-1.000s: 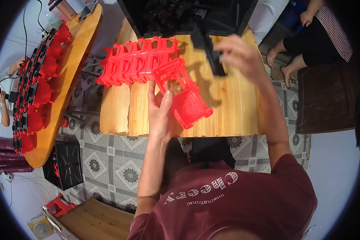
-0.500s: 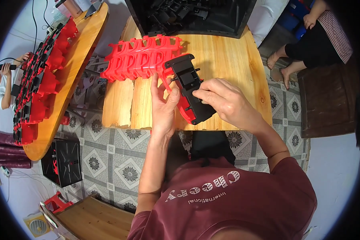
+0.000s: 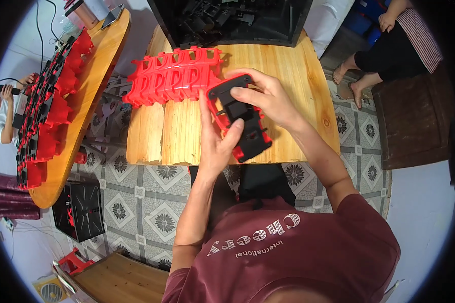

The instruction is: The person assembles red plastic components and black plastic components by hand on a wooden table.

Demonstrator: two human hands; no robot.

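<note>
Tilted above the front of the wooden table (image 3: pixel 293 111) is a black plastic plate (image 3: pixel 237 107) lying against a red plastic frame (image 3: pixel 219 117). My left hand (image 3: pixel 220 144) grips this pair from the left, its thumb on the black face and its fingers along the red side. At the upper right end, my right hand (image 3: pixel 268 98) holds the same pair, thumb pressed on the black plate and fingers behind. Beside it on the left stand several red plastic frames (image 3: pixel 172 78) in a row. The undersides of the held parts are hidden.
A black bin (image 3: pixel 283 38) of loose black parts stands at the table's far edge. Left, a second table (image 3: pixel 103 65) carries red and black assemblies (image 3: pixel 55 108); a person (image 3: pixel 7 108) works behind it. Another person (image 3: pixel 404 45) sits at far right. A black crate (image 3: pixel 83 209) is on the floor.
My right hand has moved from the middle of the black plate to its upper end and now wraps round it. My left thumb has come onto the plate's face. The view has shifted slightly.
</note>
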